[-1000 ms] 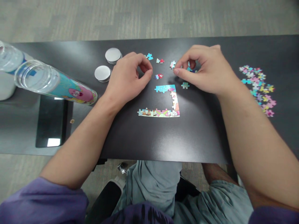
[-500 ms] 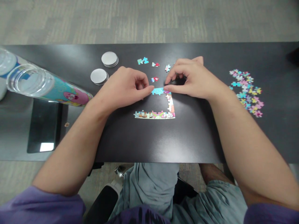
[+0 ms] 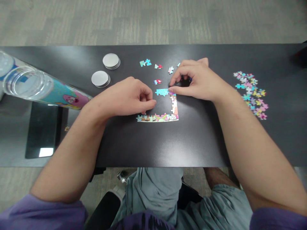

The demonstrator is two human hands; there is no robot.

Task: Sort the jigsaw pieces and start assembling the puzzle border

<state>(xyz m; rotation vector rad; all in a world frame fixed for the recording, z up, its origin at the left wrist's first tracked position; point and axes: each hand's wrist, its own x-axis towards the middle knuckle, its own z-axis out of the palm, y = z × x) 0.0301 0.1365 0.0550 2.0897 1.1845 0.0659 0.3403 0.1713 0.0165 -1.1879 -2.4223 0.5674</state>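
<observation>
A partly joined jigsaw puzzle border (image 3: 175,107) lies on the dark table, with a bottom strip, a right side and a short blue top strip (image 3: 162,92). At its upper right corner, my right hand (image 3: 194,80) has thumb and index fingertip pinched on the puzzle's edge. My left hand (image 3: 131,97) hovers left of the border's inside space, fingers loosely curled and thumb apart, with nothing visible in it. Beyond the top strip lie a red and blue puzzle piece (image 3: 157,82), a red and white piece (image 3: 158,66), blue-green joined pieces (image 3: 145,62) and a pale piece (image 3: 170,70).
A heap of loose puzzle pieces (image 3: 251,92) spreads at the right. On the left are two stacks of white discs (image 3: 110,60), a clear-topped printed tube (image 3: 57,91) and a dark tablet (image 3: 42,131). A tiny piece (image 3: 66,128) lies near the tablet.
My left hand has let go of the blue top strip and moved left and toward me. My right hand stays at the upper right corner. The view has shifted slightly.
</observation>
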